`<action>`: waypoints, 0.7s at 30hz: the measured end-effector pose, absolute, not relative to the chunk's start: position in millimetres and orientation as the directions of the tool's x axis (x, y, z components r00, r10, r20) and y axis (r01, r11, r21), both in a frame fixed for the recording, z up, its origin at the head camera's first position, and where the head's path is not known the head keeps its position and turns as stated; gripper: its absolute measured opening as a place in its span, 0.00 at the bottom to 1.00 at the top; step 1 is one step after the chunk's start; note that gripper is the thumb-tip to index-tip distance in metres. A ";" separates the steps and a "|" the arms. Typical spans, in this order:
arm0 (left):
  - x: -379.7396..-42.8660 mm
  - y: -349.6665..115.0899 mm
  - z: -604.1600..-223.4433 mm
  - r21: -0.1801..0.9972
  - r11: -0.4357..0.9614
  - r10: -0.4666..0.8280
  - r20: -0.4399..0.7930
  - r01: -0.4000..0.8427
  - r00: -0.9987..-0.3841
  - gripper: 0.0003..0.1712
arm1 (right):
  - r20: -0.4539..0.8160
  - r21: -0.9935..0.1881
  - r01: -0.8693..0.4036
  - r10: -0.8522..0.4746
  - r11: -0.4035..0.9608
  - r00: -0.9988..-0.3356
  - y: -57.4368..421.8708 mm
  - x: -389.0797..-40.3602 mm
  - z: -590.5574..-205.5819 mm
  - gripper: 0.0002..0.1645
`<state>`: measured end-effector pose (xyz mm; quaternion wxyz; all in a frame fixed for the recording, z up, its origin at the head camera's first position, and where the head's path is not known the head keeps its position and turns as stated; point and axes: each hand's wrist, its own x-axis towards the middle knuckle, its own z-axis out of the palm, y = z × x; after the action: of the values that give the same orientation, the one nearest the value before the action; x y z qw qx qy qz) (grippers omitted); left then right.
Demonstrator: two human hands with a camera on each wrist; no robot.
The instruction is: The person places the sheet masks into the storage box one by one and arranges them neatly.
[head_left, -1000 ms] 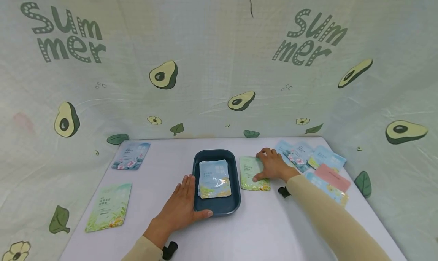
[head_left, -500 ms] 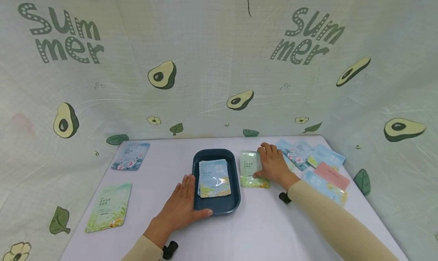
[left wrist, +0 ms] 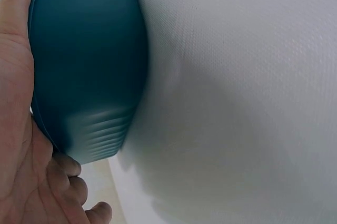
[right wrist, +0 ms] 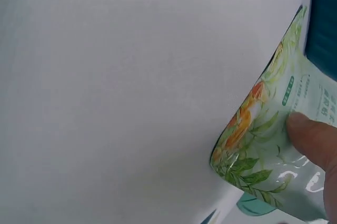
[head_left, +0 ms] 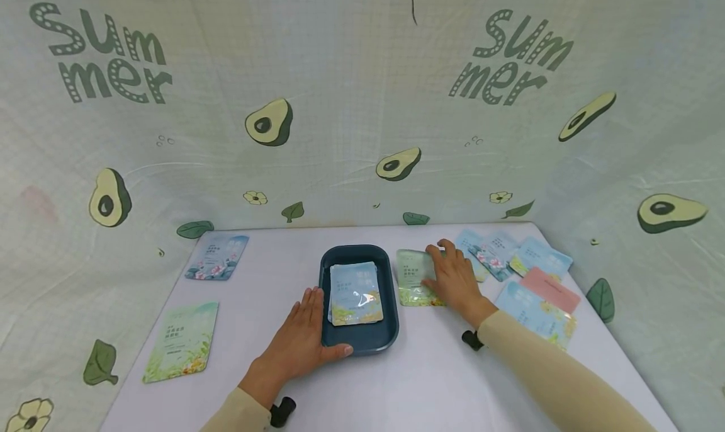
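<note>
A dark blue tray (head_left: 368, 340) lies on the white table, with a small stack of light blue packets (head_left: 355, 293) in it. My left hand (head_left: 300, 341) rests against the tray's left side, fingers straight and thumb along the near corner; the tray wall (left wrist: 89, 50) fills much of the left wrist view. Right of the tray, my right hand (head_left: 457, 284) holds a flat, glossy green packet (head_left: 412, 274) by its right part. In the right wrist view the thumb lies on the printed face of this packet (right wrist: 255, 153), while the other fingers are mostly hidden.
At the right lie several overlapping blue packets (head_left: 527, 312) and a pink one (head_left: 549, 291). On the left side are a blue flowered packet (head_left: 218, 257) and a larger green packet (head_left: 180, 342). A patterned cloth (head_left: 340, 73) hangs behind the table.
The green packet beside the tray has shifted slightly away from me with my right hand, whose wrist has moved a little. My left hand and the tray stay in place.
</note>
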<state>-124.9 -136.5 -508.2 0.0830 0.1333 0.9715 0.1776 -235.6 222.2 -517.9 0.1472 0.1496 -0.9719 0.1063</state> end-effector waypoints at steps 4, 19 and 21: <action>-124.9 -136.4 -508.2 0.378 0.898 0.284 -0.112 0.224 -0.952 0.78 | 0.308 -0.240 -0.341 -0.262 0.909 -0.915 220.9 -232.9 -518.0 0.42; -125.2 -137.4 -510.7 0.367 0.903 0.282 -0.112 0.224 -0.953 0.79 | 0.195 -0.586 -0.247 -0.162 0.772 -0.967 224.7 -240.0 -502.4 0.26; -125.0 -137.6 -510.3 0.370 0.901 0.284 -0.109 0.226 -0.953 0.79 | 0.102 -0.646 -0.175 -0.143 0.743 -0.984 226.5 -243.1 -497.9 0.26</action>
<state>-125.0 -137.6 -510.3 0.0802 0.1312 0.9716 0.1797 -243.1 226.5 -497.9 0.0228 0.0854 -0.9334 0.3479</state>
